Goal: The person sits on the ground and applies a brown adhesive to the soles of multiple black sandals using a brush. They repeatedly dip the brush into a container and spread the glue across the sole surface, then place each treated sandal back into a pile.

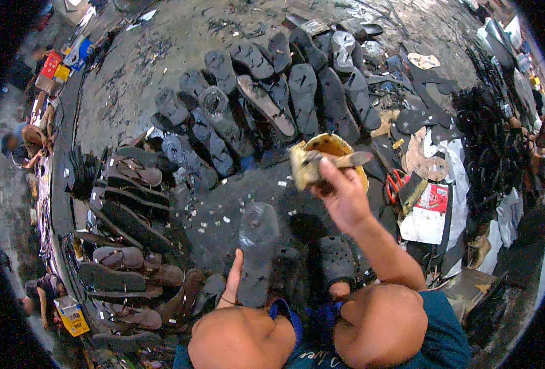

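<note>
A dark grey shoe sole [256,255] stands tilted in front of my knees, with a wet, shiny patch on its far end. My left hand [231,281] is closed on the sole's left edge; the thumb shows on top and the other fingers are hidden behind it. My right hand [345,194] grips a wide brush [304,169] by its wooden handle. Its bristles look caked with pale yellow paste. Just beyond the right hand is a round tub [331,141] with a yellowish, smeared inside, and the brush is at its rim.
Rows of dark soles [303,95] lie beyond my hands, some shiny. Stacked flip-flops [131,224] line the left. Red-handled scissors [393,186], a red-and-white sheet [429,215] and scraps lie right. My clog [337,258] is near my right knee. Other people sit along the left edge.
</note>
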